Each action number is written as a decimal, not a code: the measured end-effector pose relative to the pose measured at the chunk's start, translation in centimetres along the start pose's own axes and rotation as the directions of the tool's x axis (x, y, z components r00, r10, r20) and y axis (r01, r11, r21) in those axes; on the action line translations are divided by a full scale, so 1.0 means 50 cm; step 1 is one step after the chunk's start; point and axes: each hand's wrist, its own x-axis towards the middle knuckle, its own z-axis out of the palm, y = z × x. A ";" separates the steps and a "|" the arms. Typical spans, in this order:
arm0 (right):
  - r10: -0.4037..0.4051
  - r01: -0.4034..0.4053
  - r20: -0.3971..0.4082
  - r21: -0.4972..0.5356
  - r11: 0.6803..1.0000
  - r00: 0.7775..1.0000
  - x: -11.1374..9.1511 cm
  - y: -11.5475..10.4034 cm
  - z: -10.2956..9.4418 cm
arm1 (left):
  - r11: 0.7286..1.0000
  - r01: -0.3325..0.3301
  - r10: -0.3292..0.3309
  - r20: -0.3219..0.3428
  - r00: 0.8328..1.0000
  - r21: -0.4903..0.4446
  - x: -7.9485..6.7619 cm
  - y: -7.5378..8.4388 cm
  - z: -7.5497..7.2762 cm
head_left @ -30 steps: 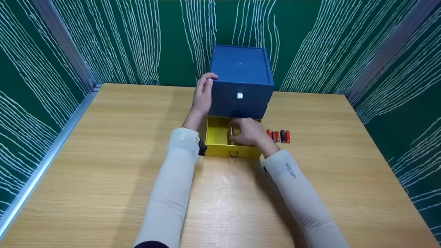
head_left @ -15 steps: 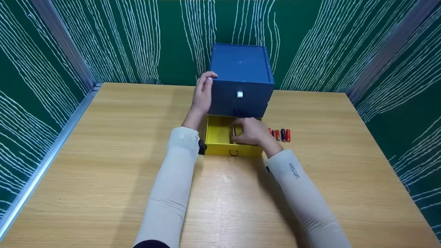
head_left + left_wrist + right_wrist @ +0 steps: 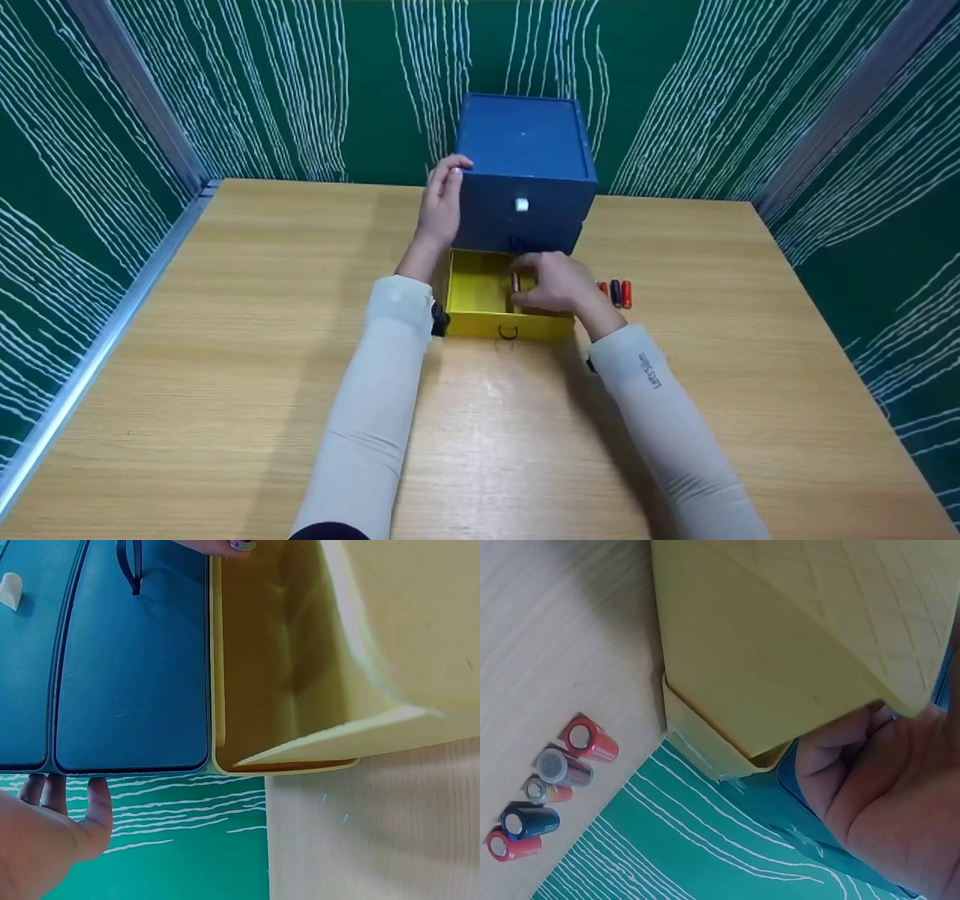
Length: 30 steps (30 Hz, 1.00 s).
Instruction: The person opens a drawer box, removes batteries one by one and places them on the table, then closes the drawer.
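Observation:
A blue drawer unit (image 3: 525, 139) stands at the back of the table, its yellow bottom drawer (image 3: 472, 325) pulled out. Against the unit's left side, near the top front corner, rests my left hand (image 3: 441, 199); its extended fingers touch the side in the left wrist view too. My right hand (image 3: 555, 281) reaches over the right part of the drawer and pinches a battery (image 3: 515, 282) between thumb and fingers. One end of that battery (image 3: 244, 544) peeks in at the top of the left wrist view. In the right wrist view the drawer's wall hides the fingertips.
Right of the drawer, several red, dark and brown batteries (image 3: 531, 821) lie in a row on the wooden table (image 3: 225, 360). The unit has a white knob (image 3: 522, 204). Green walls with white lines (image 3: 285, 90) border the table's back and sides.
My right hand, with the battery pinched, has shifted a little to the right inside the drawer, covering more of the battery row. My left hand has stayed on the unit.

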 end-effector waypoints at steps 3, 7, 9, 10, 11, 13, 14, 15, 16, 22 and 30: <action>-0.003 0.003 -0.010 -0.024 1.000 1.000 -0.004 0.003 -0.005 | 1.000 0.006 -0.006 0.004 1.000 0.005 0.000 -0.002 0.001; 0.003 -0.003 -0.018 -0.026 1.000 1.000 -0.010 0.006 -0.014 | 0.999 0.037 -0.037 0.003 0.999 -0.008 0.006 -0.012 0.000; 0.012 -0.012 -0.022 -0.011 1.000 1.000 -0.012 0.008 -0.021 | 0.999 0.039 -0.039 0.002 0.999 -0.016 0.012 -0.024 -0.001; 0.016 -0.016 -0.023 -0.004 1.000 1.000 -0.013 0.009 -0.024 | 0.999 0.043 -0.043 0.001 0.999 -0.016 0.015 -0.031 -0.001; 0.020 -0.020 -0.022 0.004 1.000 1.000 -0.015 0.011 -0.027 | 0.999 0.044 -0.044 0.001 0.999 -0.016 0.018 -0.037 0.000; 0.029 -0.029 -0.020 0.018 0.999 0.999 -0.018 0.014 -0.032 | 0.999 0.036 -0.036 0.001 0.999 -0.010 0.023 -0.051 0.001; 0.031 -0.031 -0.022 0.018 0.999 0.999 -0.019 0.016 -0.035 | 0.999 0.036 -0.036 0.001 0.999 -0.007 0.024 -0.054 0.002; 0.033 -0.033 -0.023 0.018 0.999 0.999 -0.021 0.018 -0.037 | 0.999 0.037 -0.037 0.002 0.999 -0.005 0.025 -0.056 0.003; 0.035 -0.034 -0.024 0.018 0.999 0.999 -0.023 0.019 -0.039 | 0.999 0.039 -0.039 0.003 0.999 -0.003 0.025 -0.056 0.003; 0.033 -0.033 -0.040 -0.007 0.999 0.999 -0.029 0.026 -0.046 | 0.998 0.061 -0.061 0.003 0.998 -0.019 0.014 -0.027 0.003; 0.058 -0.058 -0.038 0.008 0.998 0.998 -0.039 0.034 -0.054 | 0.999 0.036 -0.036 -0.004 0.999 -0.007 -0.002 -0.002 0.004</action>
